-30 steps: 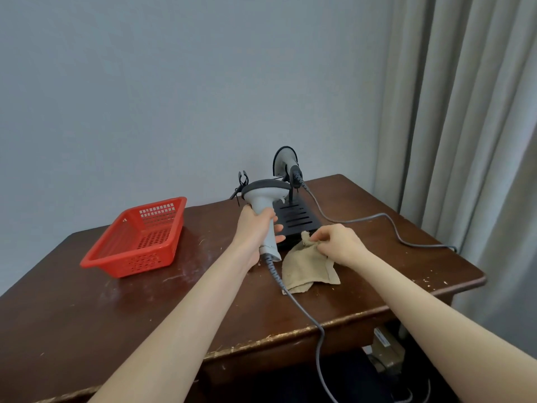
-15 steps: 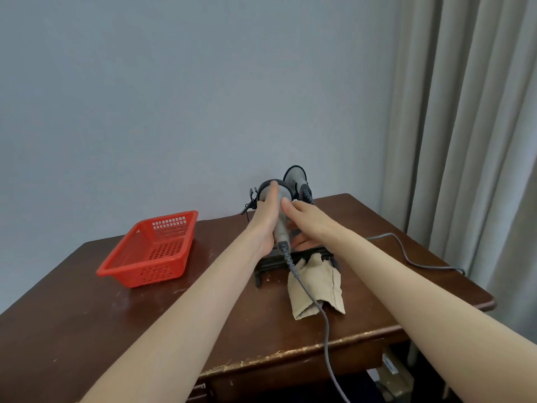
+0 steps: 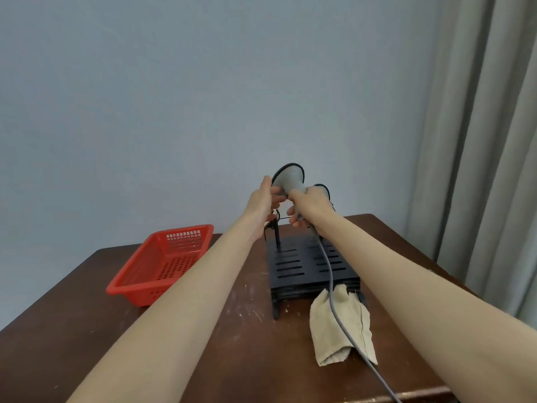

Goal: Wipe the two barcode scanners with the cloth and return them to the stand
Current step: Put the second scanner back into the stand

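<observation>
The grey scanner (image 3: 290,178) is being held head-up, the right grip (image 3: 309,205) clenched round its handle, the left grip (image 3: 263,199) pinching its head, with the stand (image 3: 293,266) and its empty clip (image 3: 274,225) just below the left grip.

Gripped by left hand (image 3: 263,199) and right hand (image 3: 309,206) above the back of the black slotted stand (image 3: 293,266): grey barcode scanner (image 3: 290,178), head up, cable (image 3: 328,266) trailing down over the stand. Mostly hidden behind the right hand, second scanner (image 3: 324,189). Crumpled against the stand's front right corner, beige cloth (image 3: 348,324).
</observation>
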